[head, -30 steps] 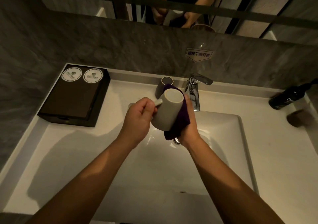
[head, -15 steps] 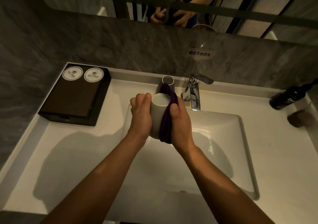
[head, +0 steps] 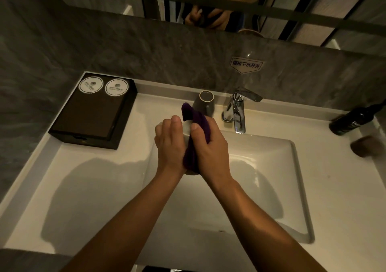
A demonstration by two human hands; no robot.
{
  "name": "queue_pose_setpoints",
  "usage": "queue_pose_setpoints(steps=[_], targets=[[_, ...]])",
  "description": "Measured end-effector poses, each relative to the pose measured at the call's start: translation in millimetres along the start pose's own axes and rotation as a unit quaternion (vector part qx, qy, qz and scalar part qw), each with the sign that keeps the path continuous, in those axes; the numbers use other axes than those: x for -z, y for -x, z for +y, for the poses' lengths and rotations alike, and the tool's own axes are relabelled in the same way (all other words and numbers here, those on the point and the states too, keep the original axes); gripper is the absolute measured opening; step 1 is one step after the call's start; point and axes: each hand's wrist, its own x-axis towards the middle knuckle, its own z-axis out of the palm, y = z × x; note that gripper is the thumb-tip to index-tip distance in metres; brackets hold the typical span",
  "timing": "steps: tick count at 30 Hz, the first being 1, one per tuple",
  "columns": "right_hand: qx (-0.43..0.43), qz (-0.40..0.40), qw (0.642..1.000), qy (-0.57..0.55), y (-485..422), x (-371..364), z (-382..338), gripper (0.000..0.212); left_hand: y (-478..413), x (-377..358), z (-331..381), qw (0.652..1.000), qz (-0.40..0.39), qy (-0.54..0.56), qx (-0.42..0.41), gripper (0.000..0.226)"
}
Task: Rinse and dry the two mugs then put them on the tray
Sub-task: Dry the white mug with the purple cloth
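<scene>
A white mug point(head: 187, 128) is held upright over the sink basin, mostly hidden between my hands. My left hand point(head: 170, 144) wraps its left side. My right hand point(head: 211, 148) presses a purple cloth point(head: 195, 125) against its right side. A second, dark grey mug point(head: 204, 102) stands upright on the counter behind them, left of the faucet. The dark tray point(head: 92, 113) sits at the back left of the counter, with two round white paper discs point(head: 103, 86) at its far end.
A chrome faucet point(head: 238, 111) rises behind the white basin point(head: 271, 180). A black bottle point(head: 353, 119) lies at the far right, with a dark brown object point(head: 364, 149) in front of it. A mirror above the grey stone wall reflects my hands.
The mug went from tilted, mouth toward me, to upright. Both hands closed in around it, and the cloth moved from under the mug to its right side.
</scene>
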Motion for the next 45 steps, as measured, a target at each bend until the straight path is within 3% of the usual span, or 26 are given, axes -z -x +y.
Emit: queue_pose_setpoints(steps=[2, 4, 6, 10, 13, 17, 19, 22, 25, 29, 32, 35, 37, 40, 45], targets=[[-0.010, 0.015, 1.000, 0.000, 1, -3, -6, 0.016, 1, -1, 0, 1.000, 0.022, 0.021, -0.003, 0.011], [-0.051, 0.013, 0.999, -0.016, -3, -2, -12, 0.012, 5, 0, -2, 0.997, 0.025, -0.031, -0.071, 0.037], [-0.082, -0.002, 0.997, -0.014, -6, 1, -17, 0.007, 11, 3, -4, 0.990, 0.045, -0.062, -0.120, 0.045], [-0.092, -0.023, 0.994, 0.049, -10, 4, -24, 0.020, 11, 8, 3, 0.995, 0.074, 0.072, -0.004, 0.037], [0.018, -0.023, 0.987, 0.156, -2, 3, -24, 0.033, 5, 13, 4, 0.994, 0.083, 0.062, -0.020, 0.030], [0.201, -0.032, 0.968, 0.143, 19, 9, 0, 0.053, -4, 22, 8, 0.994, 0.048, 0.078, -0.051, 0.016], [0.249, -0.042, 0.958, 0.136, 20, 16, 14, 0.053, -7, 23, 8, 0.997, 0.024, 0.061, -0.030, 0.025], [0.267, -0.028, 0.956, 0.123, 18, 25, 27, 0.048, -9, 20, 10, 0.995, 0.011, 0.075, 0.066, 0.037], [0.221, 0.005, 0.971, 0.092, 23, 25, 28, 0.049, -2, 15, 13, 0.982, 0.017, 0.146, 0.120, 0.045], [0.115, 0.071, 0.991, -0.022, 32, 6, 17, 0.043, 10, 7, 19, 0.976, 0.021, 0.187, 0.110, 0.045], [0.042, 0.118, 0.990, -0.072, 36, -2, 6, 0.027, 12, 4, 20, 0.986, 0.036, 0.148, 0.075, 0.041], [-0.122, 0.155, 0.961, -0.194, 33, -1, -3, 0.027, 12, 5, 22, 0.989, 0.072, 0.123, 0.038, 0.041], [-0.228, 0.136, 0.922, -0.281, 30, 3, -2, 0.027, 12, 6, 25, 0.987, 0.088, 0.130, 0.018, 0.041], [-0.255, 0.097, 0.913, -0.304, 25, 6, 5, 0.018, 8, 7, 24, 0.986, 0.078, 0.146, -0.021, 0.039], [-0.330, 0.033, 0.887, -0.321, 14, 23, -7, 0.018, -2, 17, 18, 0.972, -0.048, 0.225, -0.049, 0.036]])
